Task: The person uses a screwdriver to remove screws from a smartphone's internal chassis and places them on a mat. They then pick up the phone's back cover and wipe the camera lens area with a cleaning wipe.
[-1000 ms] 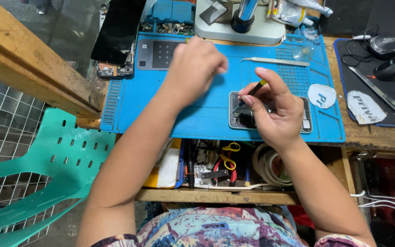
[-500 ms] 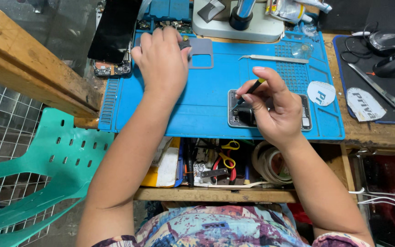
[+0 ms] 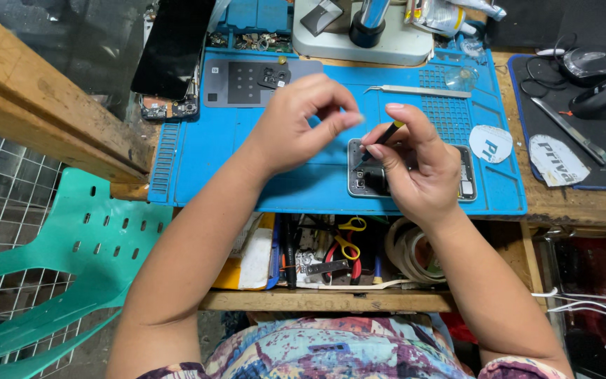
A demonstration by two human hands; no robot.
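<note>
In the middle of the frame, the right hand [image 3: 419,172] pinches a thin black tool with a yellow band [image 3: 380,140] between thumb and forefinger, its grip clenched around the shaft. The tool slants down to the left, and its tip meets the opened phone [image 3: 408,184] lying flat on the blue work mat [image 3: 247,161]. The rest of that hand rests over the phone's middle, so only the phone's left end and right end show.

The left hand [image 3: 296,126] hovers just left of the tool, above the mat, with thumb and fingertips pressed together in a pinch. Its grip is clenched, but whether anything small sits between the fingertips is too blurred to tell.

Toward the upper middle of the frame, a grey back cover [image 3: 247,81] lies on the mat, and a pair of metal tweezers [image 3: 408,90] lies just above the hands. A dark phone screen [image 3: 173,45] leans at the upper left edge of the mat, and the white base of a microscope [image 3: 380,43] stands at the top centre. Two round white stickers [image 3: 520,151] lie at the right, one on the mat and one on the black pad [image 3: 597,133] beside it, which also carries a computer mouse [image 3: 587,60].

Below the wooden tabletop [image 3: 569,207], an open shelf [image 3: 324,302] holds scissors with yellow and red handles [image 3: 345,245] and rolls of tape [image 3: 412,253]. A green plastic chair [image 3: 57,281] fills the lower left of the frame.
</note>
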